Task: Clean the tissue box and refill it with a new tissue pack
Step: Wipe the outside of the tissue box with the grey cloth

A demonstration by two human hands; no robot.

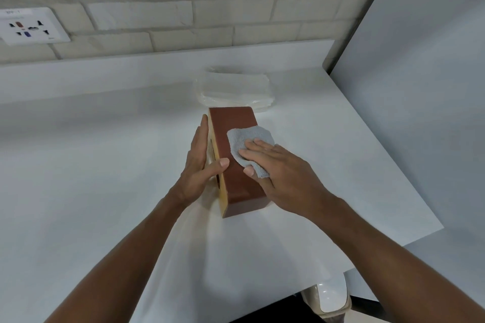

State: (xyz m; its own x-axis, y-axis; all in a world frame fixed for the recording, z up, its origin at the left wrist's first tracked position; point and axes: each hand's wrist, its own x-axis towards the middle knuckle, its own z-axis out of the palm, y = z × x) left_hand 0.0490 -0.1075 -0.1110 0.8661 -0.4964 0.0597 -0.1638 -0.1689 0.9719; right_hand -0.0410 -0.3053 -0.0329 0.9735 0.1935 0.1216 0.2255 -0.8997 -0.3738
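Tissue box, left hand flat against it, right hand flat pressing grey cloth, socket label unreadable

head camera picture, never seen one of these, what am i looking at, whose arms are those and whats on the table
There is no machine here: the camera sits on a person's head and looks forward and down, so the two arms coming in from the bottom are their own. On the white table stands a brown tissue box, tipped on its side. The left hand steadies it, fingers flat against the pale face with the opening. The right hand presses a grey cloth onto the brown side facing up. Behind the box lies a clear-wrapped tissue pack, untouched.
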